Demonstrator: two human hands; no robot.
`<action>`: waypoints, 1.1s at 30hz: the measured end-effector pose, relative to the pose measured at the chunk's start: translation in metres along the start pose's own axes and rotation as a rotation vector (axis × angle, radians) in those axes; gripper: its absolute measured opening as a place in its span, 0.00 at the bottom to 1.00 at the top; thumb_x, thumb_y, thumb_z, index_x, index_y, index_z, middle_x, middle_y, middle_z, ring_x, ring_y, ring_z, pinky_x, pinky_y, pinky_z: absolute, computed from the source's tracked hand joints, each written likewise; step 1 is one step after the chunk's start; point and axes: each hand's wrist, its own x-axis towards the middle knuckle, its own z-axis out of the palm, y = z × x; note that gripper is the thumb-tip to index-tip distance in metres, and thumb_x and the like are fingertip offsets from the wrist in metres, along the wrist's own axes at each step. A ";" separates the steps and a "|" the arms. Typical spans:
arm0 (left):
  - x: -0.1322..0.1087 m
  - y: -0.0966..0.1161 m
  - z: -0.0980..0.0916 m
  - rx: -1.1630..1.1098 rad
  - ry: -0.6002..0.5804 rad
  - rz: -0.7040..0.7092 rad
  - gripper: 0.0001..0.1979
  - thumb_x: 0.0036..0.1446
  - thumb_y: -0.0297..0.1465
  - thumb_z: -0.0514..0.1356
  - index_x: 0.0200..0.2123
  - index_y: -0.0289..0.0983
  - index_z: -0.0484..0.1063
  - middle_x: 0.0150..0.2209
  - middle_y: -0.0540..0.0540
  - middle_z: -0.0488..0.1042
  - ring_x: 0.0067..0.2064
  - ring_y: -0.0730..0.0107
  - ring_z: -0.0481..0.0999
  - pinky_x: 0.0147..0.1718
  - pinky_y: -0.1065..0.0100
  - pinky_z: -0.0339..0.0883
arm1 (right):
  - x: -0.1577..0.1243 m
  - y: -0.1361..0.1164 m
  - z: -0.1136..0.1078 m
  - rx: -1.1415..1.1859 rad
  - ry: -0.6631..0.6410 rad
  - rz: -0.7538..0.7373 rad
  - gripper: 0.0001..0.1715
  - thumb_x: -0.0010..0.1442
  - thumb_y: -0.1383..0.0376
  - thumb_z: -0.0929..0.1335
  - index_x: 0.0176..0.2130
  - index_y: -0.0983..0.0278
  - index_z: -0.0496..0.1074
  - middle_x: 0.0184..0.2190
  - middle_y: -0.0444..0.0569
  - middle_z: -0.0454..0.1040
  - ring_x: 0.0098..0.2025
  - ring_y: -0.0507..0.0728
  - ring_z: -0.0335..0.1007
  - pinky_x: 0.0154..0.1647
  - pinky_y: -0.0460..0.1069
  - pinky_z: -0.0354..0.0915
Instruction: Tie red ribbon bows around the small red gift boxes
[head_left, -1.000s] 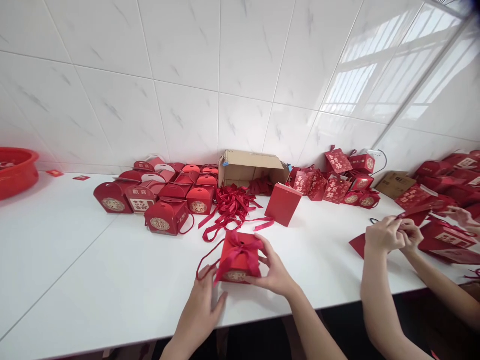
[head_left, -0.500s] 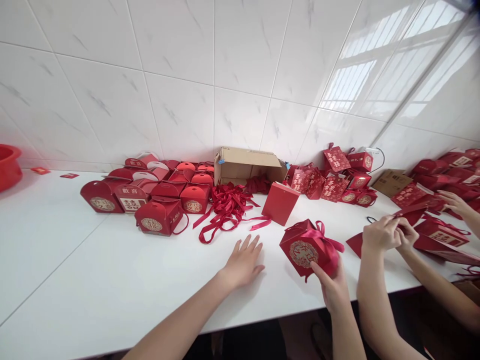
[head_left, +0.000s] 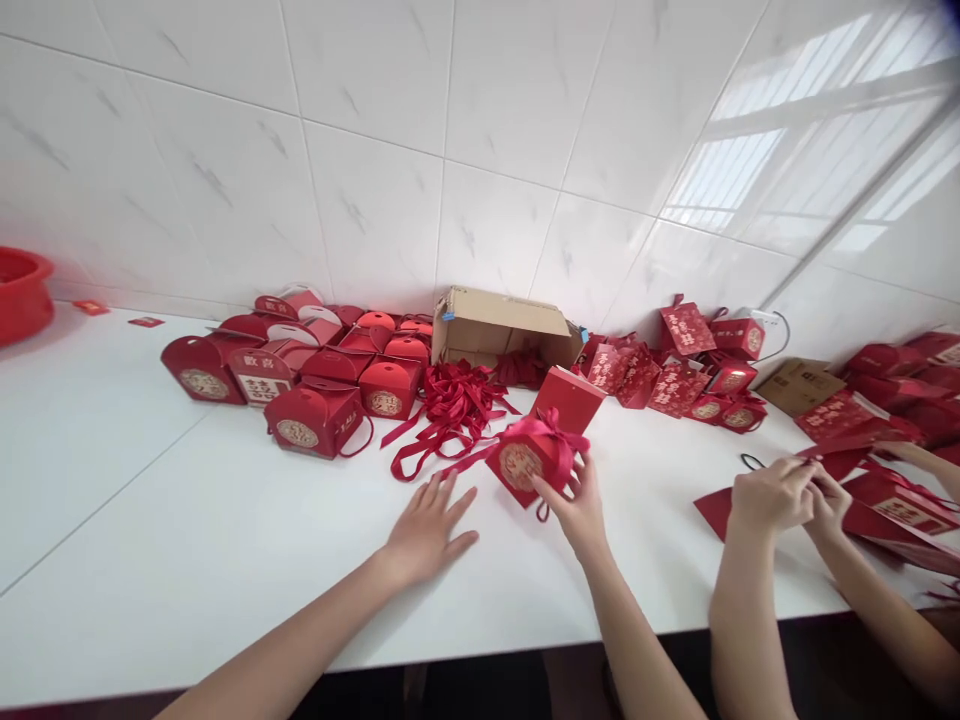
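My right hand (head_left: pixel 574 500) grips a red gift box (head_left: pixel 520 468) with a gold round emblem and a pink-red ribbon bow (head_left: pixel 551 434) on top. The box is tilted, close over the white table (head_left: pixel 300 560). My left hand (head_left: pixel 429 530) rests palm down with fingers spread, holding nothing, just below a heap of loose red ribbons (head_left: pixel 461 400). Behind the held box stands a plain red box (head_left: pixel 571 398), partly hidden by it.
Rows of folded red boxes (head_left: pixel 315 415) stand on the left. A cardboard carton (head_left: pixel 510 315) sits against the tiled wall. Patterned red boxes (head_left: pixel 679 385) are piled right of it. A co-worker's hands (head_left: pixel 780 495) work at the right. A red basin (head_left: pixel 22 300) stands far left.
My right hand has carried the bowed gift box leftward, in front of the plain red box. My left hand has slid left along the table. The view has shifted slightly.
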 end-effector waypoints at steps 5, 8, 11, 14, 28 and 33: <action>-0.058 -0.034 0.007 0.068 0.123 -0.136 0.30 0.60 0.51 0.45 0.63 0.52 0.50 0.68 0.46 0.44 0.67 0.45 0.42 0.60 0.48 0.46 | 0.055 0.028 0.044 -0.122 0.123 -0.135 0.52 0.41 0.55 0.75 0.59 0.63 0.52 0.54 0.58 0.63 0.52 0.63 0.66 0.49 0.57 0.67; -0.071 -0.034 0.014 0.109 0.204 -0.173 0.29 0.61 0.50 0.45 0.64 0.52 0.50 0.67 0.45 0.46 0.67 0.46 0.44 0.59 0.48 0.48 | 0.074 0.051 0.041 -0.251 0.314 -0.169 0.53 0.42 0.53 0.74 0.60 0.66 0.50 0.56 0.59 0.60 0.56 0.63 0.61 0.55 0.57 0.62; -0.073 -0.031 0.017 0.134 0.267 -0.158 0.29 0.61 0.49 0.47 0.63 0.52 0.50 0.67 0.46 0.49 0.66 0.47 0.46 0.59 0.48 0.50 | 0.086 0.065 0.020 -0.367 0.474 -0.153 0.56 0.41 0.51 0.74 0.60 0.67 0.50 0.57 0.60 0.58 0.59 0.64 0.57 0.59 0.58 0.57; -0.072 -0.031 0.015 0.130 0.277 -0.136 0.28 0.61 0.48 0.47 0.63 0.51 0.50 0.66 0.45 0.50 0.67 0.47 0.46 0.59 0.48 0.51 | 0.095 0.067 -0.004 -0.401 0.577 -0.103 0.60 0.38 0.51 0.74 0.61 0.68 0.48 0.57 0.63 0.55 0.60 0.68 0.53 0.61 0.61 0.52; -0.078 -0.023 0.010 -0.181 0.413 -0.135 0.14 0.64 0.31 0.45 0.46 0.39 0.68 0.42 0.43 0.72 0.46 0.57 0.69 0.47 0.52 0.63 | 0.006 0.038 0.032 -0.621 0.221 -0.412 0.56 0.51 0.51 0.70 0.65 0.64 0.37 0.66 0.64 0.32 0.68 0.71 0.29 0.62 0.69 0.44; -0.108 0.004 0.004 -0.534 0.301 -0.088 0.07 0.62 0.29 0.45 0.39 0.39 0.62 0.36 0.46 0.70 0.38 0.64 0.70 0.39 0.60 0.68 | -0.088 0.004 0.067 -0.539 -0.757 -0.529 0.38 0.63 0.60 0.63 0.66 0.58 0.41 0.63 0.56 0.54 0.65 0.62 0.49 0.63 0.63 0.48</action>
